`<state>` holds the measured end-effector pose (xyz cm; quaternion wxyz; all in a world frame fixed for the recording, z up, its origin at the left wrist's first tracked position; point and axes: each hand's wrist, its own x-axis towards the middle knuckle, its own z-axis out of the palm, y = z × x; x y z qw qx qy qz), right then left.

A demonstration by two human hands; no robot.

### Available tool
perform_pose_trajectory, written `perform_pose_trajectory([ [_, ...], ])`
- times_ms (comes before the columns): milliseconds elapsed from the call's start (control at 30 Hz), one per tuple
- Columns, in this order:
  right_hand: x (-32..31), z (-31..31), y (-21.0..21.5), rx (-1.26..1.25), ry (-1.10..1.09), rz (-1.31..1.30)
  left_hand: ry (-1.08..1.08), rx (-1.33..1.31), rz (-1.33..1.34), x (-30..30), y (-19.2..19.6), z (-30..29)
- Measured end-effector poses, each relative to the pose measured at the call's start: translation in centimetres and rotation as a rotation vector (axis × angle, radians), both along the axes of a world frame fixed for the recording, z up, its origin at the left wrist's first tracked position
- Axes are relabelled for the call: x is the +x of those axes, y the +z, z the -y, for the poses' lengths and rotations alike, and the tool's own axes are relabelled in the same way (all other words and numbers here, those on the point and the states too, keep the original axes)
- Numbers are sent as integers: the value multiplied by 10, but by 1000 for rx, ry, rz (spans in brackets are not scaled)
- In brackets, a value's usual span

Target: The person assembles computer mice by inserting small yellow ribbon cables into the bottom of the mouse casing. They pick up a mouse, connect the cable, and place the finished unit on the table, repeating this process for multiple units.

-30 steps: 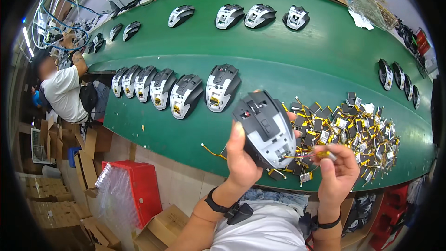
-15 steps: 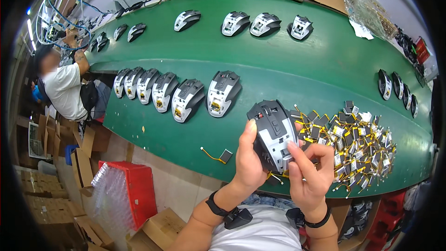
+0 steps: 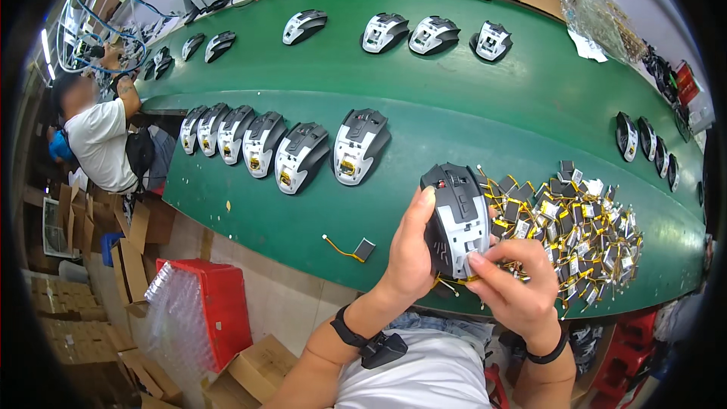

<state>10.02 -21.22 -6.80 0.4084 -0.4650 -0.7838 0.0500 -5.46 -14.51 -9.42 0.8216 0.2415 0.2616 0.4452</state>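
Green table (image 3: 424, 106) carries a row of mouse shells (image 3: 303, 155); the left hand (image 3: 413, 254) clasps a black-and-grey mouse (image 3: 458, 216) above the near edge — the right hand (image 3: 515, 288) pinches a small battery (image 3: 477, 269) against it, beside the battery pile (image 3: 583, 227). Seating likely needs careful alignment.

i hold a mouse shell (image 3: 457, 216) over the table's (image 3: 454, 117) near edge. a battery pile (image 3: 575, 227) lies right of it, a shell row (image 3: 284, 148) left.
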Motion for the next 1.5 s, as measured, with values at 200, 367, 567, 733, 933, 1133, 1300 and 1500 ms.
perform_pose_trajectory([
  [200,6,-1,8,-91,7,-171,-79,92,-58,4,-3,8],
  [367,5,1,7,-198,-40,-256,-86,248,-106,1,6,6],
  [567,13,1,11,-366,-15,-303,-74,293,-264,4,7,11],
  [733,13,3,7,-222,11,-218,-107,274,-156,1,1,8],
  [933,7,7,4,-193,-95,-228,-38,291,-228,6,5,8],
  [1133,10,4,14,-40,26,29,-87,90,-73,-5,-1,-3],
  [1300,13,-8,16,115,13,98,-36,106,-103,-2,3,-1],
  [1500,-10,-5,6,79,-85,-69,95,115,-49,2,6,2],
])
